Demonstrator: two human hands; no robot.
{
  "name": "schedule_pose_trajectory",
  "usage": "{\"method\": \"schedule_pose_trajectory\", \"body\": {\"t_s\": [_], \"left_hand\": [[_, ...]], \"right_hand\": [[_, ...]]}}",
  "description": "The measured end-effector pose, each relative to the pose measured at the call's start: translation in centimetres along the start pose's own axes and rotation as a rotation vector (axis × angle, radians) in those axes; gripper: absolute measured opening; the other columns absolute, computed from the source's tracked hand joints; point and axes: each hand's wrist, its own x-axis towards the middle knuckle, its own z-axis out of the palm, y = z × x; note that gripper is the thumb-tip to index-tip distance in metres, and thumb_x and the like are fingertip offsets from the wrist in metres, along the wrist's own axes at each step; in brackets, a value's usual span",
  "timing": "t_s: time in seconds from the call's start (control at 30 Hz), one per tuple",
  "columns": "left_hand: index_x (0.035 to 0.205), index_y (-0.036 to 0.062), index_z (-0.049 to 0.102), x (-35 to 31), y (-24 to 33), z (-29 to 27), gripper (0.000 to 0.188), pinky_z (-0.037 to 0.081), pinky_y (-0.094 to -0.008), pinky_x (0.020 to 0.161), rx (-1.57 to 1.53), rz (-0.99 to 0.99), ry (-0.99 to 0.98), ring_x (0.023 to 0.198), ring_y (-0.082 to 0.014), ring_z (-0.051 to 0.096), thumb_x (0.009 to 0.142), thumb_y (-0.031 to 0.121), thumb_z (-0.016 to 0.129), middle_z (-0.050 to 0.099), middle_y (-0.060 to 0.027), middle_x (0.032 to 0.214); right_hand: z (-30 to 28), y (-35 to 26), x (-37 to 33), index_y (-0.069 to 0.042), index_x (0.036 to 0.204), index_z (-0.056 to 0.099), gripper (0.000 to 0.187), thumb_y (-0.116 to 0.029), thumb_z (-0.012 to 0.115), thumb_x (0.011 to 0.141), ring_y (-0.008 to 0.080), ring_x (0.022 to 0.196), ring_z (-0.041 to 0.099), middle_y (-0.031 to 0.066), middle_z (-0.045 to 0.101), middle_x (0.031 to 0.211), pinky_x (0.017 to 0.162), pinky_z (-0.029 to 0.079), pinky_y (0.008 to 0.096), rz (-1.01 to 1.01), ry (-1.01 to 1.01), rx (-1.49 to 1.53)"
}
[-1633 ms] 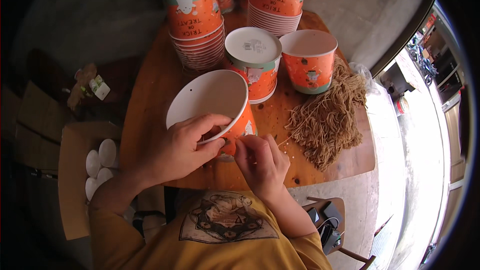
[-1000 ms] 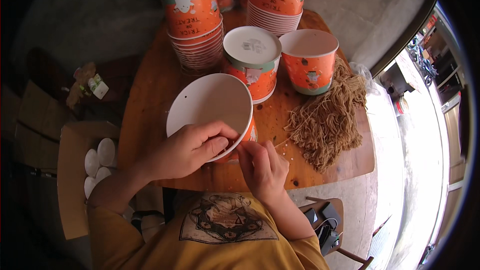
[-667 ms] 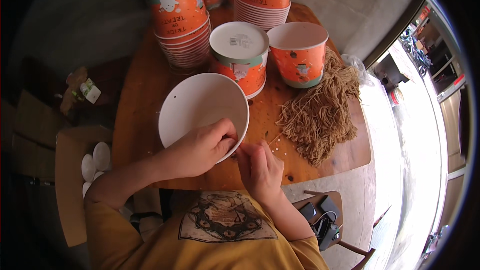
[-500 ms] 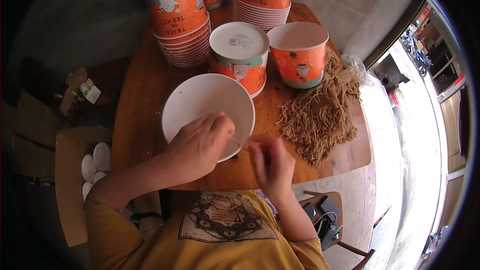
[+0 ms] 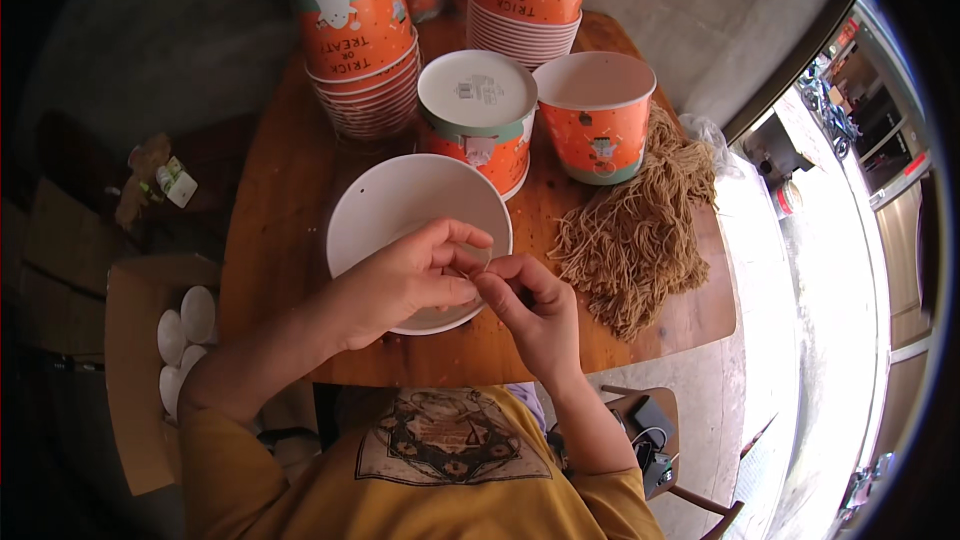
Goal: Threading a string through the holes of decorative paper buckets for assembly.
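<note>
An open paper bucket [image 5: 385, 205] with a white inside stands at the table's near edge, its mouth tilted toward me. A small dark hole shows near its far left rim. My left hand [image 5: 400, 275] reaches over the mouth, thumb and fingers pinched together at the near right rim. There my right hand [image 5: 535, 315] meets it, thumb and index finger closed on the same thin cord [image 5: 488, 262]. Only a short bit of the cord shows between the fingertips; whether it runs through the rim cannot be made out.
Behind stand an upturned bucket [image 5: 478, 90], an upright orange bucket [image 5: 600, 135] and tall stacks of buckets [image 5: 360, 40]. A heap of brown cords [image 5: 640, 240] lies on the wooden table [image 5: 270, 280] at right. A carton [image 5: 135, 340] with white cups sits at lower left.
My right hand has moved left and up to meet my left hand at the rim. The left fingers have turned and opened out somewhat. The view has shifted slightly.
</note>
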Motion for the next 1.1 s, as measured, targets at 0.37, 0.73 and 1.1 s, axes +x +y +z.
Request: {"method": "schedule_pose_trajectory", "body": {"t_s": [0.37,0.73,1.1], "left_hand": [[0.108,0.0016,0.061,1.7,-0.3,-0.3,0.016,0.047,-0.0236,0.081,0.113,-0.135,-0.027,0.092,-0.0087,0.058,0.096,0.01,0.06,0.062,-0.0023,0.098],[0.105,0.0005,0.063,1.5,-0.2,0.7,0.019,0.047,-0.0228,0.08,0.19,-0.078,-0.119,0.089,-0.0064,0.057,0.096,0.017,0.063,0.063,-0.0002,0.095],[0.104,0.004,0.064,2.0,-0.6,0.3,0.021,0.044,-0.0185,0.07,0.082,-0.137,-0.158,0.076,-0.0034,0.052,0.097,0.023,0.062,0.059,0.0026,0.086]], "right_hand": [[-3.5,-3.7,1.2,-0.004,0.102,0.054,0.013,-0.008,0.064,0.095,0.0033,0.074,0.055,-0.0022,0.06,0.082,0.067,0.046,0.0191,0.044,-0.238,0.014],[-4.5,-2.8,4.5,-0.004,0.106,0.063,0.011,-0.006,0.06,0.096,0.0037,0.085,0.06,-0.0012,0.066,0.091,0.068,0.046,0.0196,0.065,-0.132,-0.061],[-4.4,-0.6,-0.9,-0.003,0.095,0.065,0.011,-0.008,0.071,0.086,0.0116,0.064,0.051,0.0041,0.057,0.085,0.055,0.042,0.024,-0.249,0.036,-0.383]]}}
